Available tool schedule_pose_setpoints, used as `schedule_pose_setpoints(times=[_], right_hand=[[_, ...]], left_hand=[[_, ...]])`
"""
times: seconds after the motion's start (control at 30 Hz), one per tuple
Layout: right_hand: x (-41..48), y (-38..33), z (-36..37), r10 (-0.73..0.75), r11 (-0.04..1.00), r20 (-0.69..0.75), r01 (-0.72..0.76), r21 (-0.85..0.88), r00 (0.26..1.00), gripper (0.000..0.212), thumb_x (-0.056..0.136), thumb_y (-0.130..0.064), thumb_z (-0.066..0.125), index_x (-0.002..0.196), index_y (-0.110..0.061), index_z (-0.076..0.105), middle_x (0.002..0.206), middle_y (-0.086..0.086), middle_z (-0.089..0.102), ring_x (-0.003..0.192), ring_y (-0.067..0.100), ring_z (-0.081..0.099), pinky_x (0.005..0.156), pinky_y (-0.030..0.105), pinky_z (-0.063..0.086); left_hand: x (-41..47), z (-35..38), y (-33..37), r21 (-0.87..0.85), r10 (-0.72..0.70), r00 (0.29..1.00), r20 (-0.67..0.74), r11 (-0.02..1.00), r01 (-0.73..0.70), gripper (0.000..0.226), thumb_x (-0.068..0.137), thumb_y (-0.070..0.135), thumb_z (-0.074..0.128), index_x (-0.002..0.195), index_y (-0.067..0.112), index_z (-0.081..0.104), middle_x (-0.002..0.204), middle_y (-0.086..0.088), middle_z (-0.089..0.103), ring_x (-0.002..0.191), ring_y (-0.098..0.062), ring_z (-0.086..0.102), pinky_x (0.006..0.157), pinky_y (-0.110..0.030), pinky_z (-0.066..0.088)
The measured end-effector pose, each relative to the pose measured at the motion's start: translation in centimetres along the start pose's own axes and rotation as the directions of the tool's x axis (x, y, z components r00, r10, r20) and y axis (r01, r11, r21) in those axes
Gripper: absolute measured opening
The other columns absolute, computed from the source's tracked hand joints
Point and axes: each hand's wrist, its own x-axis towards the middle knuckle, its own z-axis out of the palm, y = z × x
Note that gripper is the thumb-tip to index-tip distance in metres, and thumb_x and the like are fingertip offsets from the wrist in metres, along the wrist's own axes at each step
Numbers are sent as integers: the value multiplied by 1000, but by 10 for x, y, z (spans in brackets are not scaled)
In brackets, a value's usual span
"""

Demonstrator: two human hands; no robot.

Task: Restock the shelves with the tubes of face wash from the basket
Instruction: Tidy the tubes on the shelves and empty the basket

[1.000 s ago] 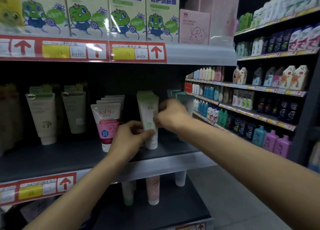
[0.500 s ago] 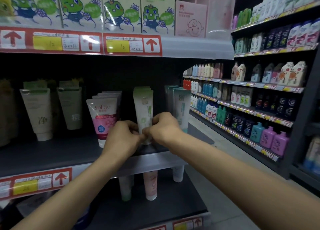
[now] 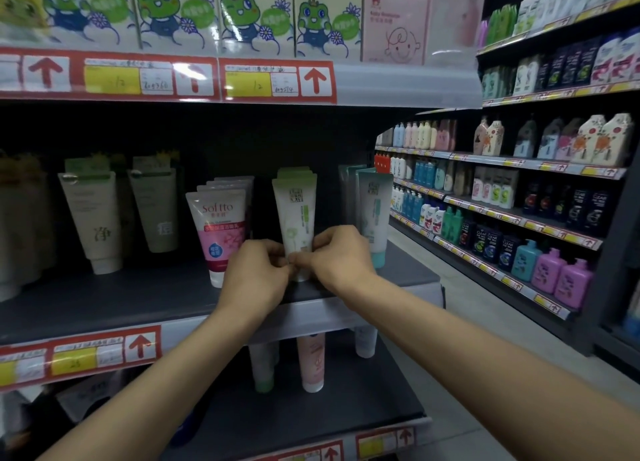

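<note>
**A:** From the head view, where is the face wash?

**B:** The green-and-white tube (image 3: 297, 218) stands upright, cap down, at the front of the middle shelf (image 3: 138, 297). It is between the pink Softto tube (image 3: 218, 228) and a teal tube (image 3: 375, 214).

**A:** And the hands?

**B:** The left grip (image 3: 254, 277) and the right grip (image 3: 341, 256) are both clamped on its lower end, with the fingertips meeting just above the cap.
</note>
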Motion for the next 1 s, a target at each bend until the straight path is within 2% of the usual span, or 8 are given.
schedule_pose_setpoints(times=[0.13,0.5,0.63,0.73,0.77,0.83,0.93,1.0], right_hand=[[-4,-3,-1,1,1000,-25,-1,-3,1000,36,66,-38,95,74,-11,73,73,1,73,73,18,71,70,41,61],[-3,-6,-5,29,998,-21,-30,-56,999,29,69,-33,92,75,-13,72,82,4,74,81,22,73,75,42,63],[-5,-6,-6,25,998,-20,-26,-60,999,28,72,-33,90,77,-11,73,81,5,74,80,23,72,66,36,58],[-9,-4,-8,21,998,-2,-21,-66,1000,27,76,-33,88,78,-11,73,82,6,73,81,24,70,57,29,48],[-10,-5,-10,11,997,4,-10,-72,1000,27,77,-33,87,79,-11,72,81,6,73,81,25,70,59,32,51],[-16,-7,-20,-35,996,2,35,-86,999,27,79,-31,86,89,-9,73,84,8,74,85,26,71,74,42,59],[-23,-14,-51,-113,990,-45,108,-93,993,40,85,-30,82,119,-13,71,101,2,74,99,21,69,91,39,58],[-25,-20,-79,-186,981,-65,182,-74,980,38,85,-29,82,121,-19,72,101,-3,74,99,16,70,93,36,57]], left_hand=[[1,0,-3,-13,14,1000,15,1000,-13,24,87,9,78,107,20,81,87,8,79,86,-11,75,84,-37,62],[2,2,1,-42,5,999,40,999,-4,17,85,18,82,101,23,80,81,8,79,81,-10,76,81,-39,64],[0,2,6,-50,-31,999,44,998,33,17,82,15,83,97,23,79,77,6,78,78,-12,76,81,-44,64],[-6,-2,13,-10,-46,999,18,999,46,29,80,17,87,107,18,76,83,4,76,81,-15,74,81,-43,63],[-11,-4,16,6,-37,999,-10,999,37,37,80,18,88,114,17,73,87,5,74,83,-15,74,82,-41,62],[-23,-9,25,30,3,997,-75,1000,-1,47,82,19,88,124,21,68,93,10,69,85,-11,71,81,-37,61],[-42,-11,39,75,99,985,-141,993,-89,35,86,23,82,117,31,68,95,16,67,87,-2,67,81,-37,60],[-50,-6,51,42,138,983,-120,990,-134,27,89,24,79,111,35,69,93,16,69,87,0,66,81,-34,60]])
